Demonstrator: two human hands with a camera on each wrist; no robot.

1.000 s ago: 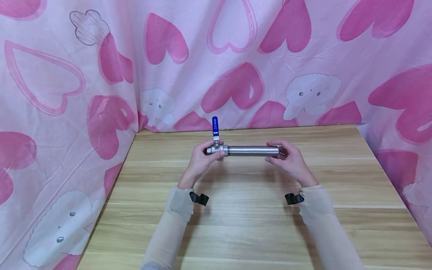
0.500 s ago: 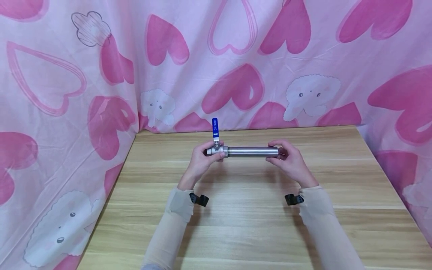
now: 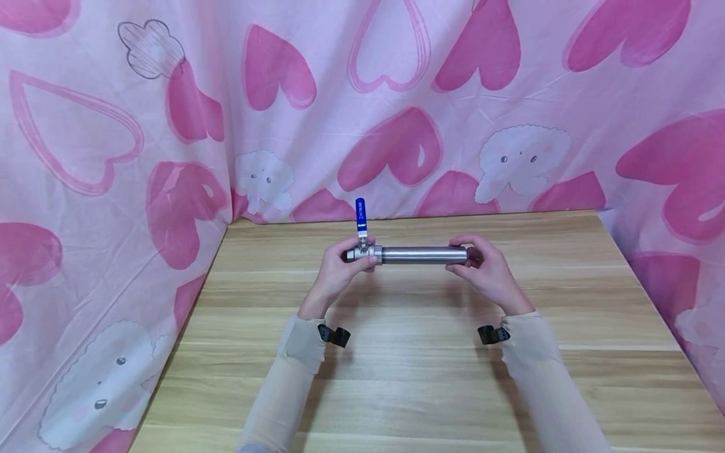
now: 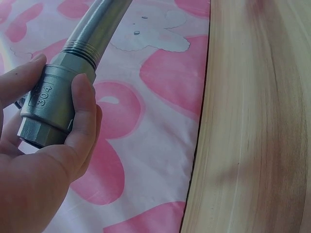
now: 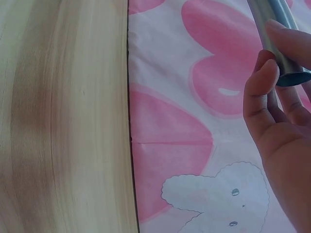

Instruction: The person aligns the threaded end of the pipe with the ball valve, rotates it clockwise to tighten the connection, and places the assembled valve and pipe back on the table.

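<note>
Valve stamped "304" sits pinched in our left hand, screwed onto a steel pipe whose far end our right hand pinches with curled fingers; we hold both level above the wooden worktop, blue handle upright.

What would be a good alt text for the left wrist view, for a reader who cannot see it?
The left hand grips a grey metal valve stamped "304", with a metal pipe screwed into its top end. Behind them hangs a pink heart-print cloth, and a wooden table fills the right side.
</note>
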